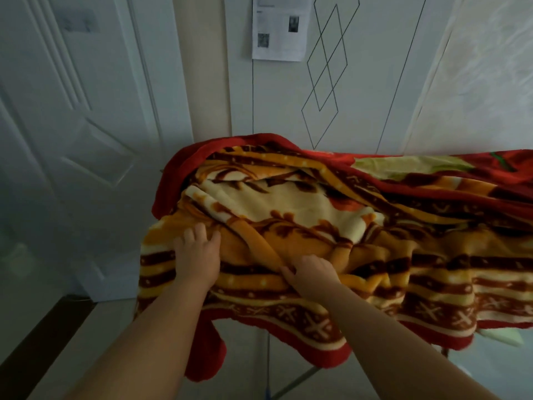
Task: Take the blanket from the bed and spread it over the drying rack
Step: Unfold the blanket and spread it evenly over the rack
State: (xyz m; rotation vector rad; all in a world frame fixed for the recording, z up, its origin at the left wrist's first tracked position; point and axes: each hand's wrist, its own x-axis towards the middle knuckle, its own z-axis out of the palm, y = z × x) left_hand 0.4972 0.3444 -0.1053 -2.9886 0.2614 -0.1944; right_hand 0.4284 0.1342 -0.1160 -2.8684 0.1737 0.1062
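A thick fleece blanket [317,215], red-edged with orange, cream and brown patterns, lies bunched over the drying rack, which it hides almost fully; only a thin grey rack leg [300,379] shows below. My left hand [199,252] rests on the orange part near the blanket's left end, fingers curled into the fleece. My right hand [313,272] grips a raised fold of the blanket near the front middle. The blanket's front edge hangs down toward me, with a red corner drooping at lower left.
A white panelled door [72,125] stands at the left. Behind the rack are white wardrobe doors [360,96] with a diamond line pattern and a taped paper sheet [279,27]. A pale tiled floor [253,356] lies below, with a dark threshold strip [37,342] at lower left.
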